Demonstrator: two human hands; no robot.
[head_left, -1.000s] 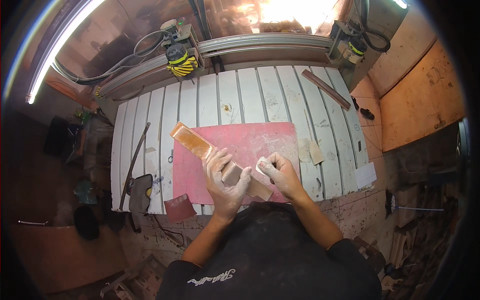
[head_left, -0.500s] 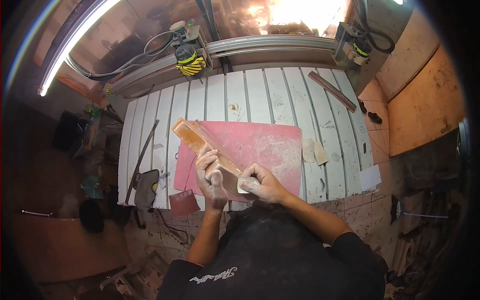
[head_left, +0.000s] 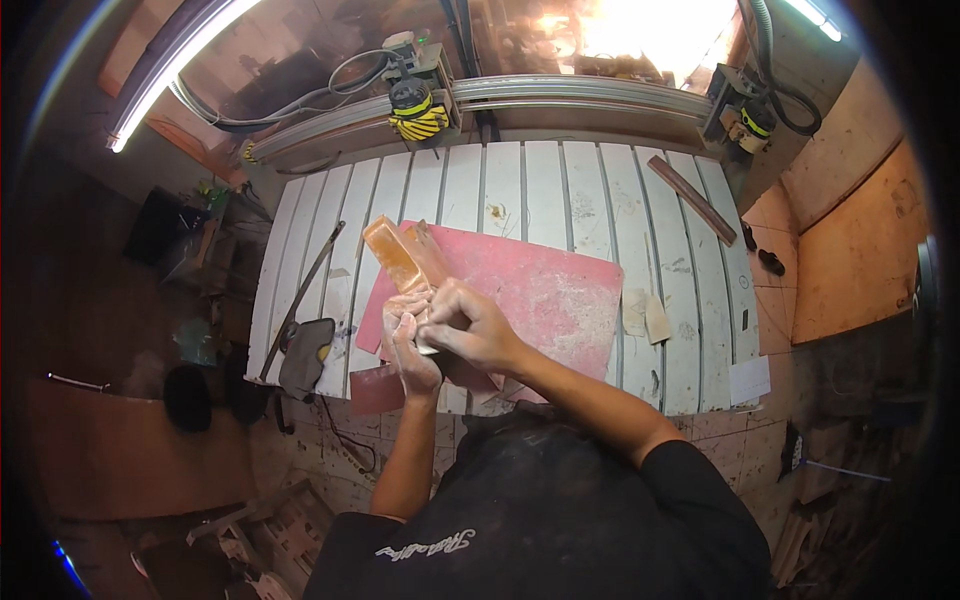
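In the head view, the orange-brown block (head_left: 393,252) appears held above the left part of the pink sheet (head_left: 560,300), which lies on the slatted white tabletop (head_left: 470,190). It slants, its far end pointing away from the body and slightly left. The left hand (head_left: 408,345) supports it, fingers curled around its near part. The right hand (head_left: 472,325) comes in close beside, its fingers bunched and seemingly pinching a small pale pad (head_left: 427,350), of which only a sliver shows; whether the pad lies flat on the block cannot be told.

Judging from this, good handling calls for a firm left grip, so that the block does not twist under the right hand's push. The pad would work best laid flat, with light, even pressure along the block's length; tipping it could round an edge or leave a groove. The left fingers should stay clear of its path, since the hands are so close, and the pale dust on them may weaken the hold.
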